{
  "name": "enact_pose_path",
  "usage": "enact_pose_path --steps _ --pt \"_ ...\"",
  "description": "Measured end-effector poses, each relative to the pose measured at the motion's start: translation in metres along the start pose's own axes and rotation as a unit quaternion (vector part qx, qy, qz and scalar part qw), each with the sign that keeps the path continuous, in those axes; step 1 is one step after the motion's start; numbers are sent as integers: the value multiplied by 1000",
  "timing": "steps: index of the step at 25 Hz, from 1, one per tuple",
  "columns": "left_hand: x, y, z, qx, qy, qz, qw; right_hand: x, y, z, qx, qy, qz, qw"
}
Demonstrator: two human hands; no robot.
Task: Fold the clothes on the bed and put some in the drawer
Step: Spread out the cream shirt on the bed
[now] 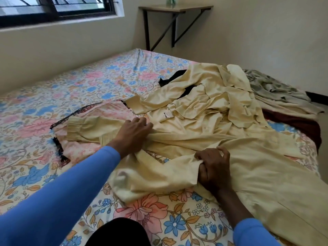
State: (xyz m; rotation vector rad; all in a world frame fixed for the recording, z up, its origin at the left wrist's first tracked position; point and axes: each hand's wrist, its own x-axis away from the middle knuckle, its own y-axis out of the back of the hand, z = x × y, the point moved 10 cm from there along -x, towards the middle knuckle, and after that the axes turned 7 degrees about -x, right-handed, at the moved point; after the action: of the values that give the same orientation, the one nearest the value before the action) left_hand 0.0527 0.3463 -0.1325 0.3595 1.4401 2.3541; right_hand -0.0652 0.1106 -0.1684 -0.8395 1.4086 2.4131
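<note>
A large pale yellow garment (204, 110) lies rumpled across the right half of the bed (85, 82), which has a floral sheet. My left hand (132, 134) rests on the yellow cloth near its middle, fingers spread and fairly straight. My right hand (213, 167) grips a bunched fold of the same garment at its near edge. A folded pink floral garment with dark lace trim (99, 114) lies left of my left hand, partly under a yellow sleeve. A black garment (170, 79) peeks out behind the yellow one.
A grey-green garment (271, 86) and a maroon one (298, 125) lie at the bed's right edge. A wall-mounted shelf (175, 8) hangs past the far corner, and a window (56, 9) is at upper left. No drawer is in view.
</note>
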Motion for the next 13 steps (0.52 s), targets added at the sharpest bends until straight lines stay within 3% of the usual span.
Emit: enact_pose_path --steps 4,7,9,10,13 --pt "-12 38 55 36 62 -52 996 -3 4 -4 -4 -9 0 1000" --pt "-32 42 70 108 77 11 991 -19 10 -23 -52 -119 -5 991" --pt "-47 37 68 165 48 50 984 -45 16 -39 18 -149 -8 989" --pt "-55 33 69 192 37 70 978 -66 13 -47 85 -132 27 987" --pt "-73 33 81 191 6 84 978 -111 -17 -90 151 -146 285 935"
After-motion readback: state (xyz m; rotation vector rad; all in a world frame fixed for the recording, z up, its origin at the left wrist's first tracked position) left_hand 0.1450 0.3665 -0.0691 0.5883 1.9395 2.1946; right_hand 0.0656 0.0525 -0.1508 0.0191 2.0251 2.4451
